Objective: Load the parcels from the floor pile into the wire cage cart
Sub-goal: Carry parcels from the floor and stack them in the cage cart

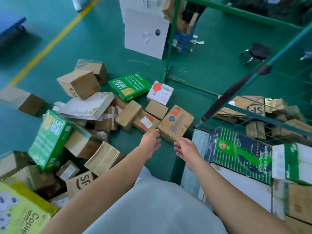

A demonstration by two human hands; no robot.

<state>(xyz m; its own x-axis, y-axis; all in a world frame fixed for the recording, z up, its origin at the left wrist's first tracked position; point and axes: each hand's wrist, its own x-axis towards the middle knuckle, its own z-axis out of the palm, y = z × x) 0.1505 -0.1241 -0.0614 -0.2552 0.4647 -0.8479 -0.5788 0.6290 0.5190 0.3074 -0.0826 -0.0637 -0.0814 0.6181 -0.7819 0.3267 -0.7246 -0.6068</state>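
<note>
Both hands are empty. The left hand (150,142) and right hand (184,150) reach forward side by side with fingers straight and spread, palms turned toward each other. The gap between them roughly matches the brown carton (175,124) just ahead, which suggests a two-sided grasp is being prepared. The left fingertips are at or just short of its near corner; contact cannot be confirmed. The right hand is clear of it.

That carton lies flat on the green floor (104,48) at the pile's edge nearest the cage, hence probably the easiest pick. The remaining pile (81,119) spreads leftward: brown cartons, two green paper boxes (130,86), a small white box (160,92) and a flat white parcel (87,105), several tilted and resting on one another.

The wire cage cart (253,115) stands at the right, touching no floor parcel. It already holds stacked boxes, including a dark office-paper carton (239,152). Loading is judged partly done, with much of the pile outstanding.
</note>
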